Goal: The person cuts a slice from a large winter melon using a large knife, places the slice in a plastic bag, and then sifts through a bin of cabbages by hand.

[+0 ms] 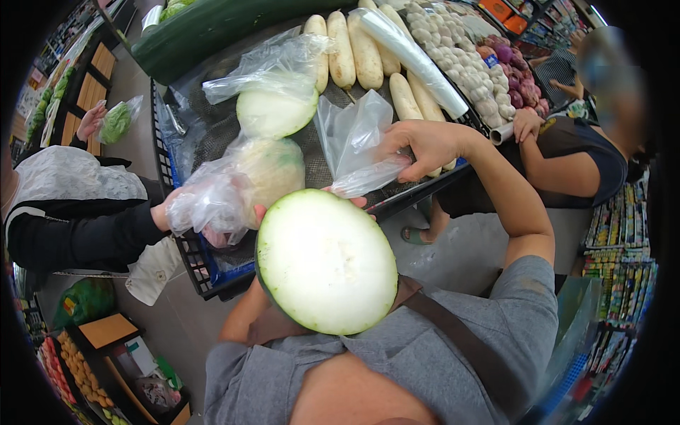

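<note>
A large cut piece of winter melon [326,260], its pale flesh facing up, rests against my left hand [260,212], whose fingers show at its far edge. My right hand [425,149] pinches a clear plastic bag [356,138], which hangs open just beyond the melon; its lower end meets my left fingertips. Another cut melon piece [276,109], partly under clear plastic, lies on the display. Nearer, a round pale vegetable [271,167] in a bag sits beside another person's plastic-covered hand [210,199].
A whole dark green winter melon [212,32] lies across the far side of the crate [199,265]. White radishes [366,53], a roll of plastic bags [414,64], garlic [451,53] and onions [515,74] are to the right. People stand at both sides.
</note>
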### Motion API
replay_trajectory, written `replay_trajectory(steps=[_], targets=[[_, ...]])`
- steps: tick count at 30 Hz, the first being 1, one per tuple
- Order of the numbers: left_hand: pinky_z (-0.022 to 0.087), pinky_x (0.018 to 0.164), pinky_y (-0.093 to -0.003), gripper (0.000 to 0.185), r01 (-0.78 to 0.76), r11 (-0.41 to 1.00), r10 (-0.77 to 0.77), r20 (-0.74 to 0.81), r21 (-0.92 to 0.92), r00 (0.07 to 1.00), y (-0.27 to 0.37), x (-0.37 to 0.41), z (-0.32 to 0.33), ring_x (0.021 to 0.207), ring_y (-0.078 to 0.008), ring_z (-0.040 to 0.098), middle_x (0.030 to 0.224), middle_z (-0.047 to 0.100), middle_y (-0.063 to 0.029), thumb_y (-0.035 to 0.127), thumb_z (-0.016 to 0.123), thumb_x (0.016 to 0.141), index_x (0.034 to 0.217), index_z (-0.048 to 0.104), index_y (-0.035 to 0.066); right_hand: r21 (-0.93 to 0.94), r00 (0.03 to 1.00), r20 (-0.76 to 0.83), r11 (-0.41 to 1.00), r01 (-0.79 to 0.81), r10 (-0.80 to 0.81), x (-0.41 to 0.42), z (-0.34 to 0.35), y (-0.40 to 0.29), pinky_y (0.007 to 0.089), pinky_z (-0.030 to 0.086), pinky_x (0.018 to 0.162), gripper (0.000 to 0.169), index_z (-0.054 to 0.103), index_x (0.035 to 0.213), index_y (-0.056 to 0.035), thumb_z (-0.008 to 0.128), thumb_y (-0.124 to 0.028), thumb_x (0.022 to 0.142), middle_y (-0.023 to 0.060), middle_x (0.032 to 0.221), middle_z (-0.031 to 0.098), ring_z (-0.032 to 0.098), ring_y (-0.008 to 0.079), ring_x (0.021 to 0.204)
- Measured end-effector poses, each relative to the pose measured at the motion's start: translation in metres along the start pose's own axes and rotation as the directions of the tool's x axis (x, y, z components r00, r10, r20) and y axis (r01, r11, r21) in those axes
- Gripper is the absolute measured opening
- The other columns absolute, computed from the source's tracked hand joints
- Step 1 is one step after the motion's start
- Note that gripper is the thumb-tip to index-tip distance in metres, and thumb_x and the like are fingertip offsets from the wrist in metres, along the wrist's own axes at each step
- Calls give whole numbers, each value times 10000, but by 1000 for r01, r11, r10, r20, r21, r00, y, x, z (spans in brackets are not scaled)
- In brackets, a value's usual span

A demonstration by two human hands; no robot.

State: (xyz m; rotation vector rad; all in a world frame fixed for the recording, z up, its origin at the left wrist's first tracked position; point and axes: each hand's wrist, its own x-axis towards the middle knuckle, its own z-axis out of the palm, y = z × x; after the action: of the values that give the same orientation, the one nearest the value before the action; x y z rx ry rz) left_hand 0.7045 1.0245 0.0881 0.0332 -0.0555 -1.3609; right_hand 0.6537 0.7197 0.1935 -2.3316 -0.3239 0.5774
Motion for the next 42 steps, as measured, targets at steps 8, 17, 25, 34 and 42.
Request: replay_trajectory(steps=[8,17,25,34,42], targets=[[325,1128,-657,1019,81,985,-110,-195,-149,975,-5,-15,16,1421,-504,333,1551,360,-264,905,448,783,1479,451,161,-254,880,-157,843,-474,448,-71,19,21,374,501,745,451,668,1080,-60,816,-219,684,96,861,639,644,279,821],[297,1144,-660,1017,-148,985,141,80,93,987,-63,-26,48,1442,-510,294,1572,324,-256,904,414,802,1516,422,180,637,784,-564,740,214,259,-95,87,48,278,484,971,347,656,1257,-17,719,-144,941,37,1246,666,616,119,1111],[366,1109,-648,982,-186,952,190,7,244,982,-132,-26,61,1409,-510,341,1548,341,-278,890,388,822,1514,424,194,413,523,-844,768,489,121,-105,118,87,293,481,957,288,668,1190,2,713,-110,928,31,1112,701,629,105,1042],[362,1092,-678,1031,-258,926,260,30,276,965,-170,-59,62,1394,-539,349,1531,371,-284,915,425,776,1565,337,256,315,538,-841,862,397,60,-170,113,33,228,530,778,108,718,998,31,697,11,894,-2,892,696,651,72,832],[353,1085,-699,1068,-233,955,225,60,184,972,-175,-112,65,1367,-569,375,1496,416,-298,910,448,775,1594,227,262,494,455,-839,769,407,298,-180,183,-49,178,416,496,153,603,832,-83,742,-57,891,-59,697,588,528,2,571]])
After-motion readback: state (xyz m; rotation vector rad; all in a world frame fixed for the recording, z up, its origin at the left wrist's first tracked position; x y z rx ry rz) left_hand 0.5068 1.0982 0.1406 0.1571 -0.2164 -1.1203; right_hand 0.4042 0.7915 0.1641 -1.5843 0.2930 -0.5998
